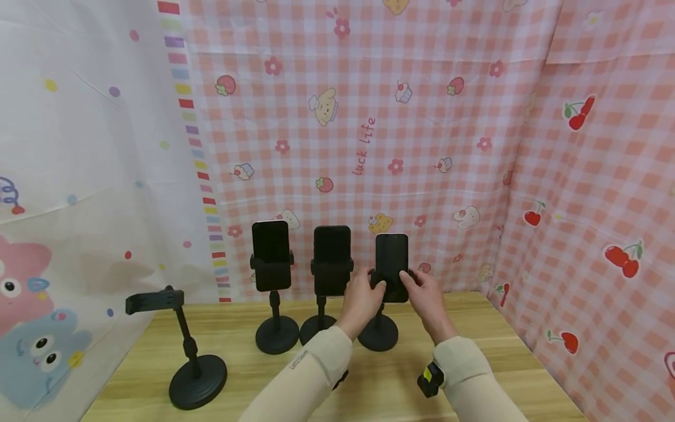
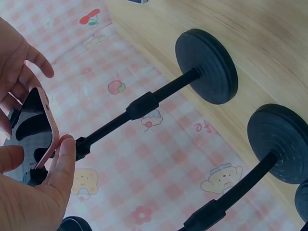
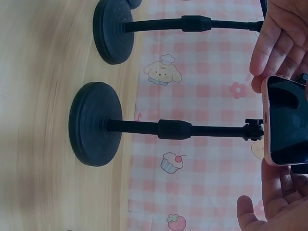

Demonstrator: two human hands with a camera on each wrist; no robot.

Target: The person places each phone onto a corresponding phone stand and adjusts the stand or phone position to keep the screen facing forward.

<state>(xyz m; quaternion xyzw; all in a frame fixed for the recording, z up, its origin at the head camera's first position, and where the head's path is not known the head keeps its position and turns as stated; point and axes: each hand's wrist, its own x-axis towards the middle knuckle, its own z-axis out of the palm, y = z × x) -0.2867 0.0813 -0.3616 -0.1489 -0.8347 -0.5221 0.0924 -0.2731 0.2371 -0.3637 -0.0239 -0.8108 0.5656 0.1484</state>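
Observation:
A dark-screened smartphone (image 1: pixel 391 258) with a pinkish frame stands upright at the top of the rightmost black phone stand (image 1: pixel 378 333). My left hand (image 1: pixel 364 299) grips its lower left side, thumb at the front and fingers reaching behind. On the opposite edge, my right hand (image 1: pixel 426 296) holds the phone with the thumb over the screen side. From the right wrist, the phone (image 3: pixel 288 120) shows its bottom edge, and the lower fingers of the right hand (image 3: pixel 284 202) lie along its side. The stand's clamp is mostly hidden behind phone and hands.
Two more stands bear upright dark phones, one at the left (image 1: pixel 271 255) and one in the middle (image 1: pixel 332 252), close beside my left hand. Further left stands a phone stand (image 1: pixel 197 381) with a bare clamp. Patterned cloth (image 1: pixel 343 135) hangs behind the wooden table (image 1: pixel 401 398).

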